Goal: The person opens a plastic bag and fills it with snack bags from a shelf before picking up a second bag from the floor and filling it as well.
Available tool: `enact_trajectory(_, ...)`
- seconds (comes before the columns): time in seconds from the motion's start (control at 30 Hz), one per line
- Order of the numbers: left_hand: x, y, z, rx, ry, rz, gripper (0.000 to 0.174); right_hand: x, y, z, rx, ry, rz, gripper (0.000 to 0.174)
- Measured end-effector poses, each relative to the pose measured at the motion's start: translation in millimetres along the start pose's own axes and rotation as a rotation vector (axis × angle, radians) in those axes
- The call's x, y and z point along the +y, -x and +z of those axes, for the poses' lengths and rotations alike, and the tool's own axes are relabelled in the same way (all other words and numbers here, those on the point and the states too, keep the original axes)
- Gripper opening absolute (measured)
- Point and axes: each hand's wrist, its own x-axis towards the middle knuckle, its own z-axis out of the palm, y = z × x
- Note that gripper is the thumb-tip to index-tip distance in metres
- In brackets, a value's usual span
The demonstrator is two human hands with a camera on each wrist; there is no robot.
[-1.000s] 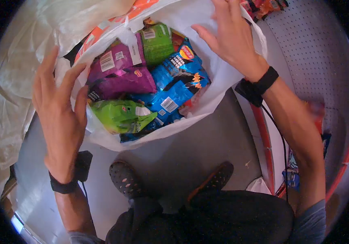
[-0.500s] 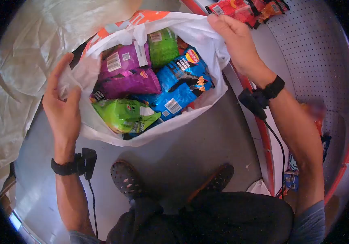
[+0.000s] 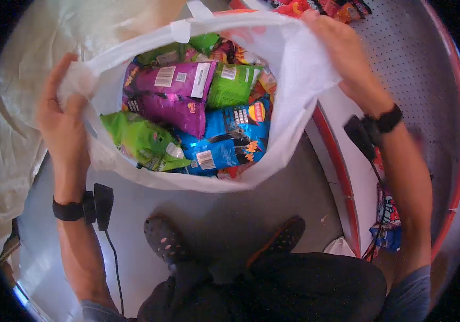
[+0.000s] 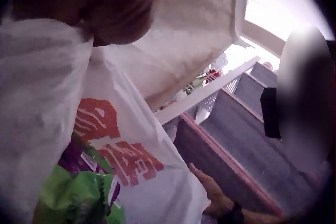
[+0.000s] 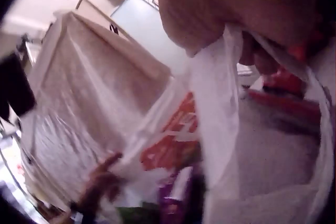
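Observation:
A white plastic bag (image 3: 214,184) with orange print hangs wide-mouthed between my two hands. Inside lie several snack packets: purple ones (image 3: 173,115), a green one (image 3: 139,139) at the near left, another green packet (image 3: 234,86) farther back, and blue ones (image 3: 224,153) at the near right. My left hand (image 3: 65,126) pinches the left side of the rim between thumb and fingers. On the opposite side my right hand (image 3: 348,59) grips the rim, its fingertips partly hidden by the plastic. The bag's orange print (image 4: 131,163) shows in the left wrist view.
To the right stands a shelf with a perforated grey base (image 3: 396,59) and a red front edge (image 3: 334,155). Red packets (image 3: 294,8) lie at its far end, blue packets (image 3: 388,236) at the near end. A pale sheet (image 3: 10,129) drapes at the left. Dark shoes (image 3: 165,239) stand below.
Both hands have taken hold of the rim; the right was open above the bag earlier. The bag's mouth has been lifted and pulled wider, and the packets have shifted, showing more behind.

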Motion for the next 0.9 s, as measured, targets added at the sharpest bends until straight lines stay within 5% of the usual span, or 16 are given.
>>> enact_trajectory(0.03,-1.1,-3.9,1.8,-0.045,-0.115,0.104,0.060,14.6,-11.0,-7.0,0.065,0.316,-0.076,0.038)
enact_trajectory(0.17,30.3,10.0,18.8,-0.008,0.039,0.046,0.059,63.2,-27.9,-23.0,0.197,0.513,-0.255,0.037)
enact_trajectory(0.23,50.9,14.9,16.3,0.094,-0.473,0.669,0.054,69.5,-27.7,-19.2,0.236,0.467,-0.338,0.034)
enact_trajectory(0.27,56.6,23.4,14.4,0.097,-0.468,0.669,0.054,68.8,-26.5,-16.5,0.282,0.422,-0.419,0.031)
enact_trajectory(0.3,63.5,33.1,12.6,-0.019,-0.497,0.757,0.050,65.2,-24.6,-14.3,0.288,0.427,-0.421,0.031)
enact_trajectory(0.37,71.9,37.9,23.0,-0.121,-0.514,0.851,0.046,44.7,-16.3,-5.1,0.365,0.627,-0.805,0.021)
enact_trajectory(0.43,72.7,38.1,42.6,-0.693,-0.243,0.743,0.047,18.2,-6.7,2.7,0.303,0.738,-0.960,0.019)
enact_trajectory(0.47,69.9,37.0,54.6,-0.681,-0.232,0.751,0.047,8.3,-0.5,8.2,0.229,0.836,-1.110,0.019)
enact_trajectory(0.5,63.3,34.3,69.8,-0.712,-0.309,0.665,0.053,3.3,8.4,17.3,0.230,0.854,-1.117,0.019)
enact_trajectory(0.57,42.9,23.6,94.6,-0.787,-0.462,0.544,0.069,-4.5,20.6,36.9,-0.082,0.977,-1.127,0.019)
enact_trajectory(0.67,23.1,-1.9,119.1,-0.826,-0.526,0.511,0.073,15.5,9.7,49.9,-0.136,1.027,-1.020,0.022)
enact_trajectory(0.8,15.4,-10.7,131.9,-0.960,-0.450,0.370,0.079,38.4,-24.1,24.0,-0.019,0.920,-0.841,0.027)
enact_trajectory(0.9,11.9,-13.1,132.7,-0.964,-0.503,0.313,0.079,59.2,-59.9,-3.6,0.217,0.350,-0.464,0.036)
